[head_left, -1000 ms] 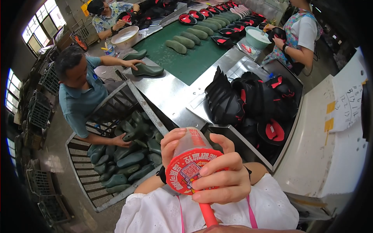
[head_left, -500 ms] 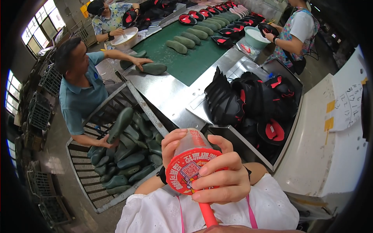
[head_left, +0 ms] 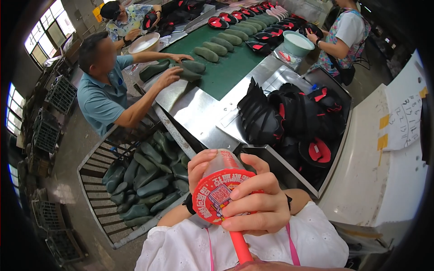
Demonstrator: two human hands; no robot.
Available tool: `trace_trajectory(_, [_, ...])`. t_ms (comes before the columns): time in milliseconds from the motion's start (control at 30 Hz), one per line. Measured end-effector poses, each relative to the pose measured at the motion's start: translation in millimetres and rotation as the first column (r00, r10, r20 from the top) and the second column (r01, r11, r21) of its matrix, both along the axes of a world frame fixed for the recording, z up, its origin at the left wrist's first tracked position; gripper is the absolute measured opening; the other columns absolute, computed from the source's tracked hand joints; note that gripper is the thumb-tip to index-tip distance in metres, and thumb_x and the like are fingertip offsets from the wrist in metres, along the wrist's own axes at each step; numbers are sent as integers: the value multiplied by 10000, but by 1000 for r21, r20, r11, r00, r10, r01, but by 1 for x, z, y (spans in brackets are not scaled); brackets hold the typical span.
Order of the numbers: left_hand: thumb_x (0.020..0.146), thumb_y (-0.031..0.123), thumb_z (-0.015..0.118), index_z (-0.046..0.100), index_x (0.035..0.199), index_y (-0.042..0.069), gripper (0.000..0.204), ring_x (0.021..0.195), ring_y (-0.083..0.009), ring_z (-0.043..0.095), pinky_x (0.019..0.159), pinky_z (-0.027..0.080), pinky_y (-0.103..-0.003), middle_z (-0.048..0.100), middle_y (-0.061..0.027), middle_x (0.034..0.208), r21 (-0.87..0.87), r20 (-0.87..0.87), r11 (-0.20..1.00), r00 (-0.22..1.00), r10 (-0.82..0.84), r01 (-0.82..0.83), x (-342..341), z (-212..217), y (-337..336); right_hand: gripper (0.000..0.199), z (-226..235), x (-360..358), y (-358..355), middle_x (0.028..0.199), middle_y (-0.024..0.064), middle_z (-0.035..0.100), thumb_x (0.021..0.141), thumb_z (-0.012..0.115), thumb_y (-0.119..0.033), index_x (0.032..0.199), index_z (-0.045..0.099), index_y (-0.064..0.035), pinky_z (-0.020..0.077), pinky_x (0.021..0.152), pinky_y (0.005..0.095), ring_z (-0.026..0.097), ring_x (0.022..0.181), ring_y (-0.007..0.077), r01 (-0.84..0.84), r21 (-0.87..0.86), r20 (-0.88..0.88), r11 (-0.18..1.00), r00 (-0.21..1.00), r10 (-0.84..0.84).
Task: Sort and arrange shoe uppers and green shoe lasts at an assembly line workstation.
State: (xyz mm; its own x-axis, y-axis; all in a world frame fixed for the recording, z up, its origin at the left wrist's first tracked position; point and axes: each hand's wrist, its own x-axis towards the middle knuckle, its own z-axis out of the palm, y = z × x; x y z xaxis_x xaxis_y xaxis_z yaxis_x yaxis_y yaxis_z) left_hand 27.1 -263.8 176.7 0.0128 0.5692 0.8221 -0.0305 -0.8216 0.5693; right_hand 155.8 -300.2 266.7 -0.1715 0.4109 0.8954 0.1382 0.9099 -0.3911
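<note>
Low in the frame's centre, both hands, left hand (head_left: 199, 169) and right hand (head_left: 255, 203), wrap fingers closed around a clear plastic cup with red sealed lid (head_left: 217, 196), red straw (head_left: 239, 248) in; probably mid-drink.

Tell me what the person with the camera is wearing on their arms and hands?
Both hands are bare, with no gloves. The left hand shows only its fingers, with a dark band like a watch strap at the wrist. The right hand has a thin dark band at its wrist too. Loose white fabric sleeves with tiny eyelet holes cover the arms, and thin pink straps run over the white cloth.
</note>
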Motion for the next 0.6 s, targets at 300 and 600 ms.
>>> trace_trajectory(300, [649, 129, 782, 356, 1266, 94, 750, 1075, -320, 500, 878, 459, -417, 451, -175, 1182, -49, 5, 999, 1000, 0, 1, -1, -6, -5, 129, 2, 4, -3, 789, -37, 636, 694, 721, -212, 800, 669, -161, 306, 1014, 543, 550, 859, 159, -31, -49, 39, 998, 999, 33])
trace_trajectory(600, [691, 151, 746, 355, 1287, 79, 716, 1064, -310, 524, 884, 477, -381, 463, -171, 1199, -344, -116, 939, 991, -60, 17, -13, -24, -15, 252, 10, 12, 0, 837, 34, 595, 682, 713, -183, 890, 650, -54, 326, 954, 505, 545, 839, 240, 55, -82, 97, 995, 994, -47])
